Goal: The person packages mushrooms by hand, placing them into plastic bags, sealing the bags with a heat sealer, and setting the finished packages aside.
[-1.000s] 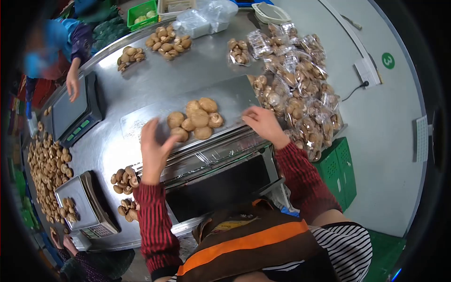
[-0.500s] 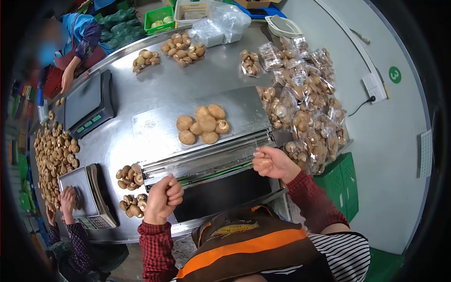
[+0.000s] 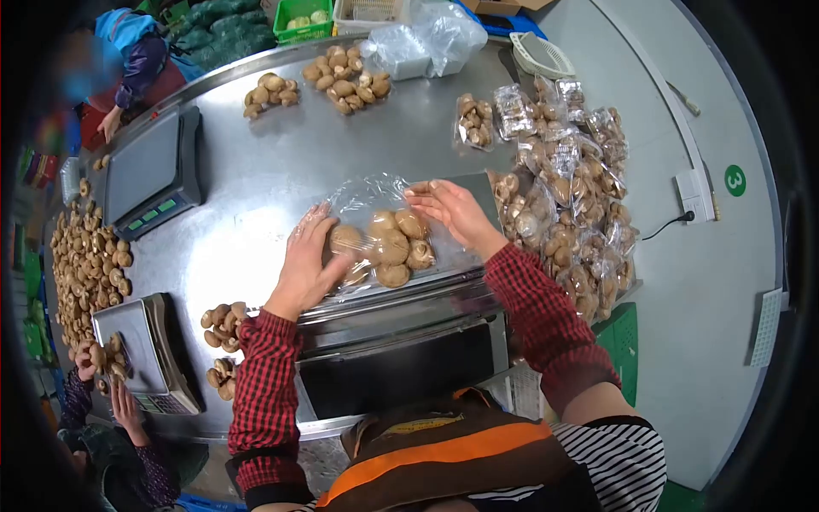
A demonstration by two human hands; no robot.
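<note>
A cluster of brown mushrooms [image 3: 391,247] lies on the metal plate in front of me, with a sheet of clear plastic film [image 3: 367,193] draped over it. On the left side of the cluster, my left hand [image 3: 305,263] rests against the film, fingers stretched and thumb apart. My right hand [image 3: 456,213] is at the film's upper right edge, its fingers extended and touching the film. Whether either hand pinches the film is hard to see. Nearest me is the wrapping machine [image 3: 401,367] with its dark front panel.
Many wrapped mushroom packs [image 3: 572,196] are heaped on the right. Loose mushrooms [image 3: 85,256] and two scales [image 3: 153,175] stand on the left, where a co-worker's hands [image 3: 126,410] handle mushrooms. Small mushroom piles [image 3: 345,78] and plastic bags [image 3: 426,43] lie at the back.
Both hands have moved forward from the machine's near edge to the mushrooms, and their closed fingers have opened out. Film now covers the cluster.
</note>
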